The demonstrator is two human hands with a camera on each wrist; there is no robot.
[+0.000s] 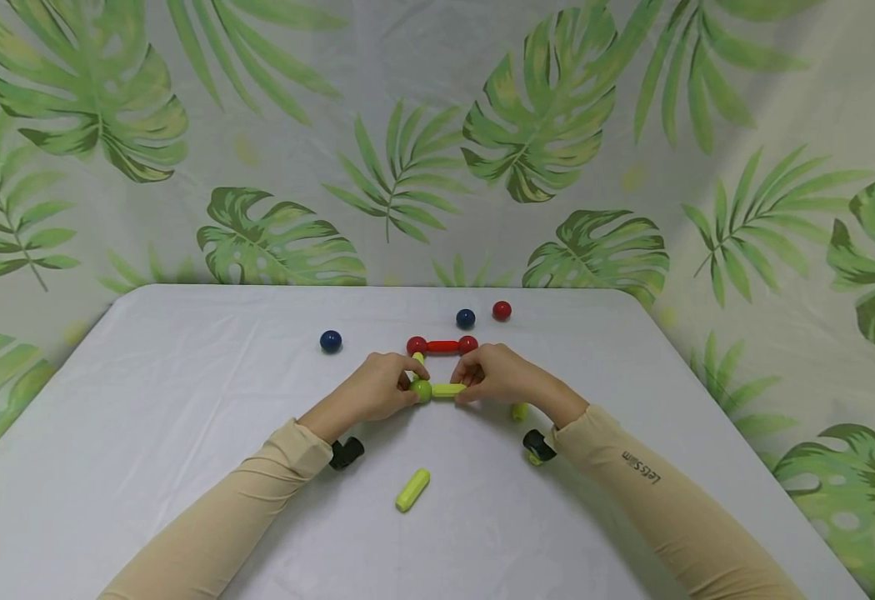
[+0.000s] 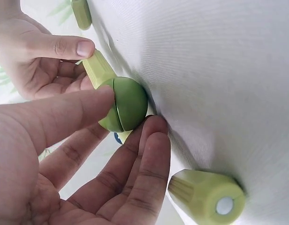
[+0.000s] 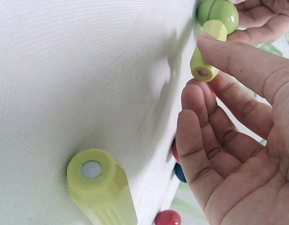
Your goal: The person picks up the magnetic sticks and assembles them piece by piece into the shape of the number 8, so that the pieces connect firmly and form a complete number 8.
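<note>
My left hand (image 1: 385, 387) pinches a green ball (image 1: 422, 391) between thumb and fingers. With thumb and forefinger, my right hand (image 1: 499, 373) holds a yellow-green stick (image 3: 215, 33) by its outer part. That stick's far end meets the ball, and its free end (image 3: 203, 73) shows a round metallic spot. Behind the ball, another yellow-green stick (image 1: 418, 358) runs back to a red ball (image 1: 417, 345), partly hidden by left fingers. A red stick (image 1: 442, 347) joins this red ball to a second red ball (image 1: 467, 343), close to the right hand.
Loose yellow-green sticks lie on the white table (image 1: 182, 400): one in front (image 1: 412, 490), another by the right wrist (image 1: 520, 412). A blue ball (image 1: 330, 341) sits to the left; another blue ball (image 1: 465, 318) and a red ball (image 1: 502, 310) sit toward the back edge.
</note>
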